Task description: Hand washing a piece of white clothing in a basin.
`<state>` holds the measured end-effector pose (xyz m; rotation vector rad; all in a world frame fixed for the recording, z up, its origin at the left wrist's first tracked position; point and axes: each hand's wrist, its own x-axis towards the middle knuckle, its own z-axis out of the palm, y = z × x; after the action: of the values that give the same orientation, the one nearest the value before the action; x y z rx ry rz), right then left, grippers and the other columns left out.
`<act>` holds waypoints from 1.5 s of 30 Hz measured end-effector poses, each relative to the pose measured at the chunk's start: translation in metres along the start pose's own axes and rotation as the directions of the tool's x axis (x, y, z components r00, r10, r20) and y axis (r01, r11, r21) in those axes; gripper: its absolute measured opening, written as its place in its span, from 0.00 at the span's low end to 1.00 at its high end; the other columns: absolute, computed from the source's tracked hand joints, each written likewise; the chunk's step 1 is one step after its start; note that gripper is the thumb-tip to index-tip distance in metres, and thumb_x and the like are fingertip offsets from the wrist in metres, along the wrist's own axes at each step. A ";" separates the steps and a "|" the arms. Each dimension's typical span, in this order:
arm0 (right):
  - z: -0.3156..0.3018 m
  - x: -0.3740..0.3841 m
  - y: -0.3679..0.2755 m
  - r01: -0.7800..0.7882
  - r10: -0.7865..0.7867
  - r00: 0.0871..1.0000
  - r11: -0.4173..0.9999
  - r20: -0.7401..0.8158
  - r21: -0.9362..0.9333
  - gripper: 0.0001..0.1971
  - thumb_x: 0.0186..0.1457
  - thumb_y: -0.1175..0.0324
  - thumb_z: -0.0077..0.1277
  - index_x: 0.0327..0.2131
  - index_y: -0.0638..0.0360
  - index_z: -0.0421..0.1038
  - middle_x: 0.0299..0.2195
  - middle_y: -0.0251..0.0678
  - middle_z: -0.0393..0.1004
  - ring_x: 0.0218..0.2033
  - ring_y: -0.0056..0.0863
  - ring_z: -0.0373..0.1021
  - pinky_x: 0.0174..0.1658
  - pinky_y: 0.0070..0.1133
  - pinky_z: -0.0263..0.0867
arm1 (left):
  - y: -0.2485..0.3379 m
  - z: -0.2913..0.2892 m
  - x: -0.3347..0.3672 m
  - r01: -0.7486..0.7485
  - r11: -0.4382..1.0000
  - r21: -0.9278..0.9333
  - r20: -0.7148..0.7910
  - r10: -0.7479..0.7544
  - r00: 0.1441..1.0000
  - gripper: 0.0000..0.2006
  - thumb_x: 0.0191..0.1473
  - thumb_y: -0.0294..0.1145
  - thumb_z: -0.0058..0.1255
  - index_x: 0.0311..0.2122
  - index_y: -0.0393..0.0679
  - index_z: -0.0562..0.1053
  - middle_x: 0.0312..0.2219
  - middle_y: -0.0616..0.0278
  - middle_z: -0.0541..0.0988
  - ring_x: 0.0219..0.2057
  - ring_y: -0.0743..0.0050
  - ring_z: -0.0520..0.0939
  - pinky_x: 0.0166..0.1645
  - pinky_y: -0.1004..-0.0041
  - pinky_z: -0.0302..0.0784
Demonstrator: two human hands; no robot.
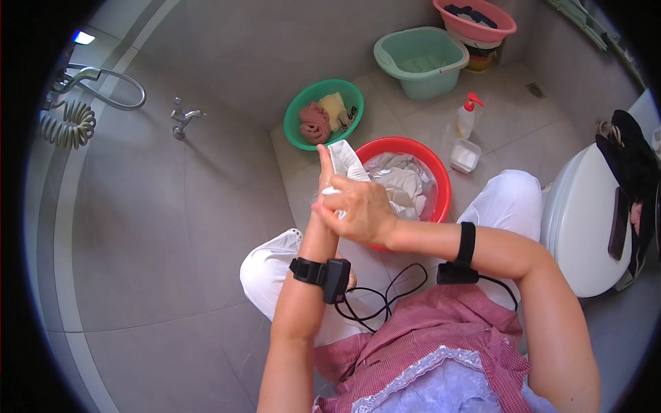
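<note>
A white cloth [347, 162] with a gathered edge is pressed between my two hands, above the left rim of a red basin [443, 180]. My right hand [363, 210] is closed in a fist round part of it, and its knuckles face up. Seen edge-on, my left hand [325, 172] has its fingers stretched straight away from me, the cloth lying against its palm. My right hand hides much of the left palm and thumb. Inside the red basin, pale wet clothes [406, 179] lie in water.
Beyond stands a green basin [292, 113] with pink and cream cloths. Farther right are a pale green tub [430, 86], a stacked pink basin [506, 31], a red-topped pump bottle [465, 122] and a small tub of white powder [465, 157]. A toilet [578, 227] is close on my right.
</note>
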<state>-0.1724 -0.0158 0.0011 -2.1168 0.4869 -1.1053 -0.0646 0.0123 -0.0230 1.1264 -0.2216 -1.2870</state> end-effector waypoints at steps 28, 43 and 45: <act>-0.007 0.035 0.064 -0.477 0.460 0.858 0.879 -0.230 -0.020 0.17 0.52 0.56 0.52 0.19 0.60 0.74 0.24 0.46 0.74 0.25 0.49 0.71 0.28 0.36 0.65 | -0.016 0.035 -0.002 0.116 0.977 -0.181 -0.025 -0.122 0.992 0.13 0.63 0.43 0.38 0.42 0.51 0.72 0.34 0.68 0.78 0.37 0.72 0.80 0.43 0.67 0.78; 0.000 0.022 0.044 -0.583 0.585 0.777 0.808 -0.232 0.087 0.16 0.55 0.58 0.47 0.23 0.59 0.75 0.25 0.51 0.74 0.27 0.52 0.71 0.31 0.39 0.66 | -0.010 0.029 0.012 -0.053 0.978 -0.202 -0.072 0.039 0.997 0.12 0.60 0.48 0.45 0.32 0.52 0.72 0.25 0.68 0.76 0.28 0.75 0.78 0.36 0.69 0.77; 0.018 -0.006 0.012 -0.506 0.521 0.820 0.854 -0.236 0.125 0.17 0.55 0.57 0.46 0.23 0.58 0.75 0.24 0.51 0.74 0.27 0.52 0.72 0.31 0.39 0.66 | -0.005 0.010 0.011 -0.041 0.998 -0.051 -0.190 0.031 0.981 0.16 0.59 0.52 0.45 0.31 0.52 0.72 0.25 0.68 0.75 0.27 0.75 0.78 0.33 0.70 0.76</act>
<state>-0.1612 -0.0138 -0.0179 -1.6405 1.0711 -1.0569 -0.0708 -0.0020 -0.0266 1.1844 -0.0644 -1.1391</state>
